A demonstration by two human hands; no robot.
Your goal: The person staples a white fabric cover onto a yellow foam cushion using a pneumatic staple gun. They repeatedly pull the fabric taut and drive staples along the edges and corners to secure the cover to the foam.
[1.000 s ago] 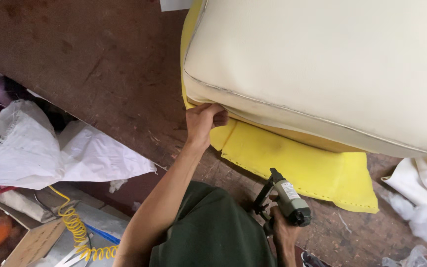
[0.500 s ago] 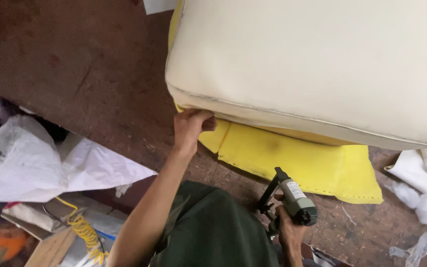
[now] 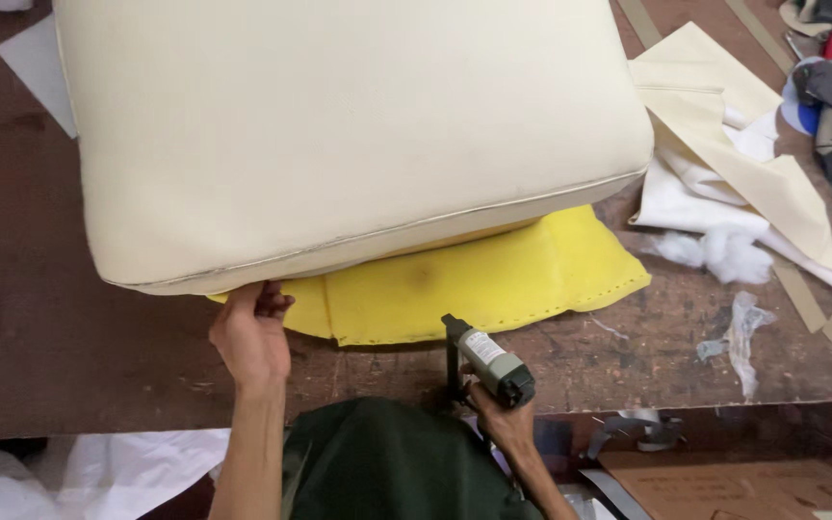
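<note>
A large cream cushion (image 3: 339,135) lies across the middle of the brown desk (image 3: 50,337) on a sheet of yellow foam (image 3: 493,279) that juts toward the desk's near edge. The left hand (image 3: 250,332) has its grip curled tight on the cushion's lower near corner, fingers tucked under the seam. The right hand (image 3: 501,414) has its grip closed around a grey-green staple gun (image 3: 489,361) at the near edge, just beside the foam; cream fabric scraps (image 3: 763,183) lie toward the right edge.
</note>
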